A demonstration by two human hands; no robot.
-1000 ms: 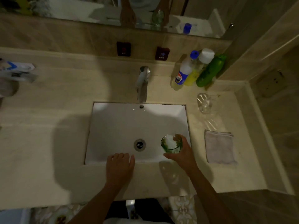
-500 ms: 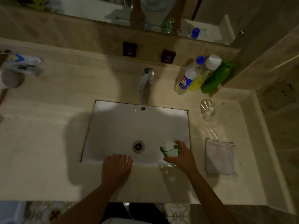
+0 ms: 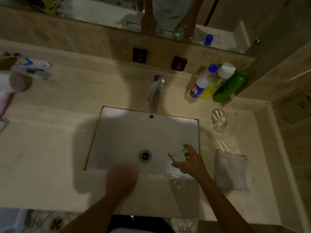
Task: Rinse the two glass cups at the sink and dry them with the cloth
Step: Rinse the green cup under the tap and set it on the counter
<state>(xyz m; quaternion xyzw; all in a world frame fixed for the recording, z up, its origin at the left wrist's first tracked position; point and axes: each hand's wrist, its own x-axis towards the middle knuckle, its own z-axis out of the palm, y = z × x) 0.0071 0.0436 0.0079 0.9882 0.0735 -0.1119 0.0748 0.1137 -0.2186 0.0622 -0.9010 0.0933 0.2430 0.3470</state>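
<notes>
From the head view, the right hand (image 3: 191,163) holds the green glass cup (image 3: 178,158) over the near right corner of the white sink (image 3: 121,132); the cup is tipped on its side with its open mouth facing left toward the drain (image 3: 145,156); the thumb and fingers (image 3: 178,165) curl round the glass, so it is a real grip, not just a touch. I think the step is rinsing this first cup; no water seems to be coming from the tap (image 3: 154,93), so the cup should go up under the spout, mouth up, and the water has to be turned on; wet glass is slippery, so the grip should stay snug and low on the cup; keep it away from the hard sink edge so it does not chip.

The left hand (image 3: 122,176) is at the front edge of the sink, just left of the cup; it is blurry, so I cannot tell how its fingers lie; it seems to hold nothing.

The second glass cup (image 3: 218,119) stands on the counter (image 3: 42,157) to the right of the sink, well apart from both hands; the folded cloth (image 3: 232,170) lies nearer, just right of the right arm; both look untouched, so drying comes later.
</notes>
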